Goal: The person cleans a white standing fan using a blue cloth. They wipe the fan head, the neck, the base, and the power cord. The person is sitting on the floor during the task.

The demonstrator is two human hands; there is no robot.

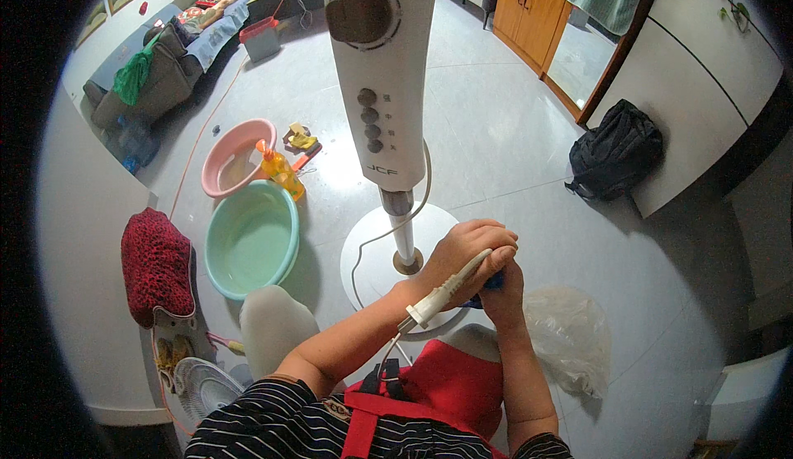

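A white stand fan's column [384,71], with a dark round knob and several grey buttons, rises in front of me from a round white base [372,252]. My left hand [467,252] is closed around a pale power cord near its plug [429,306], whose two prongs point back toward me. Just under it, my right hand [505,290] is closed on something dark blue [494,280], mostly hidden by the fingers; it may be a cloth. Both hands touch, to the right of the column. A thin cord [357,265] loops down beside the pole.
Left of the base stand a green basin [252,240], a pink basin [216,161] and an orange bottle [281,170]. A white fan grille [202,389] lies lower left. To the right are a clear plastic bag [570,339] and a black backpack [615,152].
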